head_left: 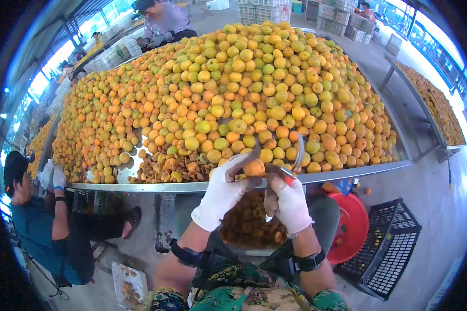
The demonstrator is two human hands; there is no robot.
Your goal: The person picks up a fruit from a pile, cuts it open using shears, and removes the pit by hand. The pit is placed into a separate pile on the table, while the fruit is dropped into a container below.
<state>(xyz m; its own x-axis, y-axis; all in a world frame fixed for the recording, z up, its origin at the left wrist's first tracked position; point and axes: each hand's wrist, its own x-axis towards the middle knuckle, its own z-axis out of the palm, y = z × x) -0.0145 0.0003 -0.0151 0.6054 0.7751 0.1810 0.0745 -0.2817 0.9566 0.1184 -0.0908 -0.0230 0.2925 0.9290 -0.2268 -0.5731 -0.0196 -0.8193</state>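
Observation:
My left hand (223, 192), in a white glove with darkened fingers, holds an orange apricot (255, 168) between thumb and fingers at the table's near edge. Close beside it, my right hand (291, 201), gloved the same way, is closed around a hand tool (299, 151) with a curved metal piece and a red part. A shiny metal end pokes out below that fist; the rest of the tool is hidden. In front of both hands rises a large heap of yellow-orange and greenish apricots (254, 78). Brown, split fruit pieces (179, 168) lie along the edge, left of my hands.
The metal table rim (358, 171) runs across in front of me. Below my hands, a container holds brown fruit pieces (254, 220). A red basin (354, 223) and a black crate (392, 249) stand at right. One person (41, 223) sits at left, another (163, 23) across the table.

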